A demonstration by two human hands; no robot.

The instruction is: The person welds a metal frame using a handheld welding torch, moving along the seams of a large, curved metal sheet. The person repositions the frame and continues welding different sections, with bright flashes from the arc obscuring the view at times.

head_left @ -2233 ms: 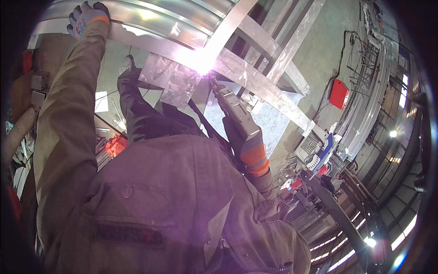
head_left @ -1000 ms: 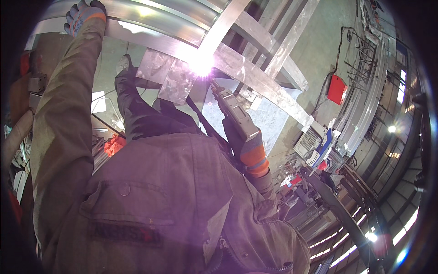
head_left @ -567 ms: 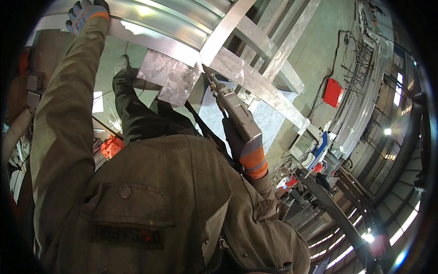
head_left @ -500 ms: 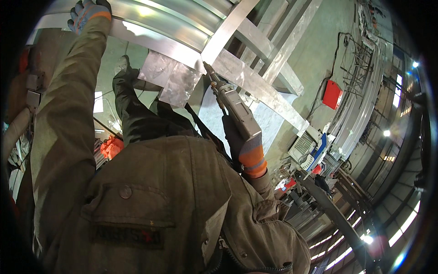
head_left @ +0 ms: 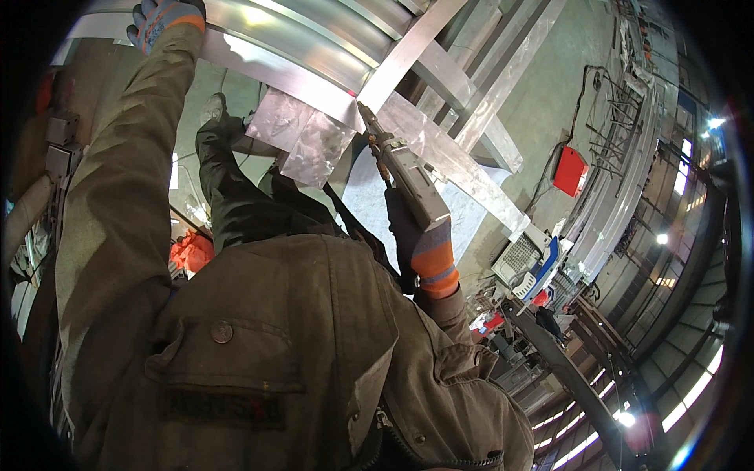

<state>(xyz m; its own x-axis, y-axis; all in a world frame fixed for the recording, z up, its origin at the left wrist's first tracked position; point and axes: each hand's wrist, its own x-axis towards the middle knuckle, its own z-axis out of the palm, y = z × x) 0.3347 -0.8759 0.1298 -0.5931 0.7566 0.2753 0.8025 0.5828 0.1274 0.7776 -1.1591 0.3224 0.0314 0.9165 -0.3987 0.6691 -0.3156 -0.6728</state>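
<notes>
Two gloved hands are working at one metal frame (head_left: 283, 78). The left hand (head_left: 166, 23) is resting on the near rail at the upper left; the upper edge is cutting off part of its fingers, so whether it is gripping or merely pressing cannot be told. The right hand (head_left: 402, 224) is grasping a welding gun (head_left: 412, 184), whose body is hiding most of the fingers. The gun is tilting up and to the left, its tip pointing at the corner where the rail and a cross bar (head_left: 412, 51) are meeting. Contact between tip and metal is not showing clearly.

The far part of the frame is running out of view. Two metal plates (head_left: 318, 149) are sitting beside the corner, left of the gun. A pale sheet (head_left: 465, 216) is lying below the gun and a sloping bar, both covering part of it. A red box (head_left: 571, 171) is standing well apart on the floor (head_left: 534, 98). The dark rim is obscuring the workshop edges.

Compared with one second ago, the white glare is no longer covering the corner, the nozzle is showing fully, and the jacket (head_left: 267, 306) is appearing brown instead of purple-tinted. The right hand is continuing to hold the gun.
</notes>
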